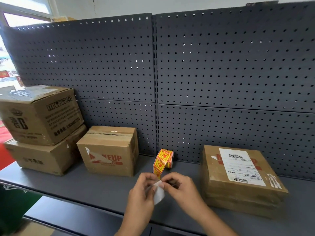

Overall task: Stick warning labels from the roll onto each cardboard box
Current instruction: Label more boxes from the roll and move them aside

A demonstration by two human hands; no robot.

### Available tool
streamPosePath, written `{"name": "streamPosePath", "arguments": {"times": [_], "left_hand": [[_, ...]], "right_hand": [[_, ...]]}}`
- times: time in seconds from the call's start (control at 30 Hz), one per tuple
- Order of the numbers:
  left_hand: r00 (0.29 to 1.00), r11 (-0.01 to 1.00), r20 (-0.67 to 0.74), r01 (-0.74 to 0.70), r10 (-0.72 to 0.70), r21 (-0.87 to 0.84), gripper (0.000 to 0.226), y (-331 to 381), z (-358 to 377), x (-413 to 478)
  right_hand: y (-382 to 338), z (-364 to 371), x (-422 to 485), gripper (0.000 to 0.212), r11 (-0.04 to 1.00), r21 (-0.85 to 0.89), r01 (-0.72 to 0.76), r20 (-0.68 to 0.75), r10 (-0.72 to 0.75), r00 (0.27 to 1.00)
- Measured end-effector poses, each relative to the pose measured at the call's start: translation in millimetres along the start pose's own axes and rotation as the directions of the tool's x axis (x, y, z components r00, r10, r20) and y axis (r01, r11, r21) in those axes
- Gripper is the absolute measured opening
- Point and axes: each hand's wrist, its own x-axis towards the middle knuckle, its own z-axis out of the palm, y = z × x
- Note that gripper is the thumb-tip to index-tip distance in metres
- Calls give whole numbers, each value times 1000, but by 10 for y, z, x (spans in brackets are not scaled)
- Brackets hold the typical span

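Observation:
A roll of yellow-and-red warning labels point(166, 158) stands on the dark shelf point(95, 188), with its strip trailing down toward my hands. My left hand point(144, 186) and my right hand point(177, 184) meet just in front of the roll, both pinching the strip's end, where white backing paper point(159, 193) hangs down. A "MAKEUP" cardboard box point(109, 152) sits left of the roll. Two stacked boxes, upper point(40, 114) and lower point(42, 157), stand at far left. A flat box with a white shipping label point(238, 178) lies to the right.
A dark pegboard wall point(221, 74) backs the shelf. A lower shelf edge point(76, 217) shows below my arms. Bright window and red floor appear at far left.

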Motion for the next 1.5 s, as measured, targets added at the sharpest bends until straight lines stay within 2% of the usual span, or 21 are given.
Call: {"name": "streamPosePath", "arguments": {"times": [0.17,0.3,0.6,0.83,1.5], "left_hand": [[1000,1000,-4,19,-20,-22,22,-6,20,10],[1000,999,-7,-13,12,-33,12,47,50,23],[999,998,-21,23,-25,-59,13,25,94,60],[1000,999,-20,-9,8,-37,13,15,115,54],[996,999,-85,0,-5,-49,12,14,108,8]], "right_hand": [[15,-1,-6,12,999,-46,-2,-19,1,1000],[-25,0,-22,7,995,-99,31,-36,-34,999],[-80,-41,-35,11,998,-62,-9,5,10,1000],[-116,-37,-50,12,998,-61,-26,10,27,1000],[-44,39,-49,9,999,-32,4,-16,-5,1000]]}}
